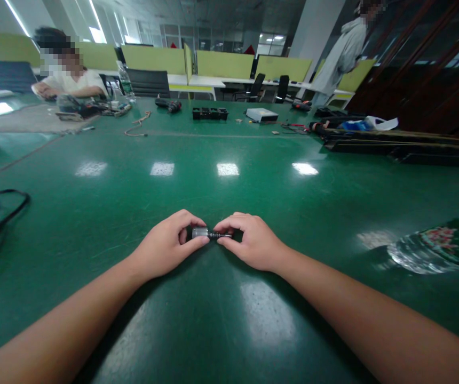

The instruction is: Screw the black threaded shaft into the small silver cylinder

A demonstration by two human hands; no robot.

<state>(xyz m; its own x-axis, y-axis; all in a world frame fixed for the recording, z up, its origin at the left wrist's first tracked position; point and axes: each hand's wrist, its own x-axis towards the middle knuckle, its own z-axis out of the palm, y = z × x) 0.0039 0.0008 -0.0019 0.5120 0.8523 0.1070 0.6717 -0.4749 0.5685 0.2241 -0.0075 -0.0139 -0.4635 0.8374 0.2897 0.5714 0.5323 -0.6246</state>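
A small metal part [200,232], with a silvery cylinder at its left end and a thin dark threaded or spring-like shaft at its right, lies level just above or on the green table [197,186]. My left hand [172,240] pinches the cylinder between thumb and fingers. Around the shaft end are the curved thumb and fingers of my right hand [250,240], closed on the same part. The fingertips of both hands nearly meet at its middle.
A clear bottle with a green label [445,242] lies at the right. Black cable [23,200] and a white object are at the left edge. Tools, a black tray [210,113], a silver box [261,114] and dark panels line the far side. Two people are beyond.
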